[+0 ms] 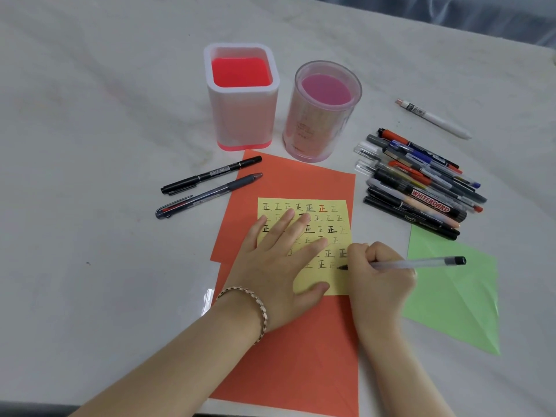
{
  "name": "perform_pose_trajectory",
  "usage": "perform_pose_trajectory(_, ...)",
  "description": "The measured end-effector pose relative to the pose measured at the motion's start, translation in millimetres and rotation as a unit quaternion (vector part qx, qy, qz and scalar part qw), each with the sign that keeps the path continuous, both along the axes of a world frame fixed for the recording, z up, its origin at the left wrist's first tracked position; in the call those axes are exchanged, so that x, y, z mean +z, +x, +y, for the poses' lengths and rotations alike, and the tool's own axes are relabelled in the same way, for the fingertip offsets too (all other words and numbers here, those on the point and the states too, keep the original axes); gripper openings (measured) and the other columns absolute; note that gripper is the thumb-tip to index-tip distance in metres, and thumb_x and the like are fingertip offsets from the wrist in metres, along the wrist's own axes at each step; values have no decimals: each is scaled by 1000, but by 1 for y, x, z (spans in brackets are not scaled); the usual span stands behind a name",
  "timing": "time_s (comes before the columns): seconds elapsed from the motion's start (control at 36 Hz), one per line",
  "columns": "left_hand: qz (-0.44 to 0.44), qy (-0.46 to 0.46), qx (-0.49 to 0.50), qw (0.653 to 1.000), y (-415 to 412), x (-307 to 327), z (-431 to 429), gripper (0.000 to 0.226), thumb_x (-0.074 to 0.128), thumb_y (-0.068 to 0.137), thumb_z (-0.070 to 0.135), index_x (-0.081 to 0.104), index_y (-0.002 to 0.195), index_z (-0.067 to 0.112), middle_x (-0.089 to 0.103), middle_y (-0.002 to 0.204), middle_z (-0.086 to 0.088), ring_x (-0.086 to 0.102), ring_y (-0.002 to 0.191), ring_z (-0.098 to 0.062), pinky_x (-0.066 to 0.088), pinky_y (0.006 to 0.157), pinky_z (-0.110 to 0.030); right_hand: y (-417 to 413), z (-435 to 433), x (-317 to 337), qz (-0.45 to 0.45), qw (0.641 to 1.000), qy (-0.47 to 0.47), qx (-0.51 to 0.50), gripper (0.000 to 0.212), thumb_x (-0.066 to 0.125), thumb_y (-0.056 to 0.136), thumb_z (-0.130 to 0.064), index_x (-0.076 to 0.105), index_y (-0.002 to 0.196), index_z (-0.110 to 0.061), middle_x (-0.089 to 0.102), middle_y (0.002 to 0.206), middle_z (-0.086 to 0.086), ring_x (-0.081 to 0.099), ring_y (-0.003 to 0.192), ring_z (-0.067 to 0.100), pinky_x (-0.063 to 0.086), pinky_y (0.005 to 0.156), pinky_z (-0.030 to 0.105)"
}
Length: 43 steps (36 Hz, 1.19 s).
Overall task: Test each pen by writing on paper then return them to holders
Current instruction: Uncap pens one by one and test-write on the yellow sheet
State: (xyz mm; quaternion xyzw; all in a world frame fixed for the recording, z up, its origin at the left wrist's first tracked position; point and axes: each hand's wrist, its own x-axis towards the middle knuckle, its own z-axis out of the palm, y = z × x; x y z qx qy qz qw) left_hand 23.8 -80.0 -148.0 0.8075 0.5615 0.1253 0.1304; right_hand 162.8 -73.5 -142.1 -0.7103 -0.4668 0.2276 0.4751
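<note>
My right hand [380, 275] grips a clear pen [421, 262] with a black end, its tip touching the right edge of a yellow paper [334, 212] covered in rows of written marks. My left hand [279, 266] lies flat on that paper, fingers spread, holding it down. The yellow paper rests on an orange sheet [288, 182]. Behind stand a square white holder with a red bottom [242, 97] and a round pink holder [323, 112]; both look empty. A pile of several pens and markers [418, 182] lies to the right.
Two dark pens [210, 174] [207, 195] lie left of the orange sheet. A white pen [433, 118] lies alone at the back right. A green paper [454, 293] sits right of my right hand. The white table's near edge [30, 409] runs bottom left.
</note>
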Motion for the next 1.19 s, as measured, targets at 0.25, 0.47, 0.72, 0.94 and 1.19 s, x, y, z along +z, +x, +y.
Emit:
perform_pose_trajectory(0.25,8,3,-2,1000,0,2,0,54,40,74,60,51,122,38,43,142,-2,33,134,-20,14,106,-44,7,0,9,103,994,-1,-45,40,54,72,-25,32,46,-4,32,47,17,33,49,19,24,48,28)
perform_pose_trajectory(0.47,19,6,-4,1000,0,2,0,53,38,75,60,52,121,37,45,140,-3,36,133,-21,17,104,-44,8,1,14,124,992,-3,-5,44,64,83,-22,46,50,0,44,43,10,37,41,11,30,43,21)
perform_pose_trajectory(0.72,14,3,-2,1000,0,1,0,54,38,76,61,54,121,38,44,141,-2,35,134,-20,16,105,-44,7,0,16,189,980,2,56,29,70,78,-5,48,61,-14,58,43,1,53,42,9,43,46,16)
perform_pose_trajectory(0.94,17,7,-1,1000,0,1,0,54,37,75,61,53,121,38,44,142,-1,35,134,-20,15,105,-44,9,-6,3,48,999,9,-8,49,70,77,-13,35,44,-14,38,40,-2,33,42,10,28,45,23)
perform_pose_trajectory(1.19,1,12,0,1000,0,-1,0,53,39,75,61,50,122,39,41,143,-1,31,135,-18,13,107,-44,7,-4,2,26,999,-2,19,34,57,67,-18,32,44,-12,42,43,15,36,42,18,29,46,27)
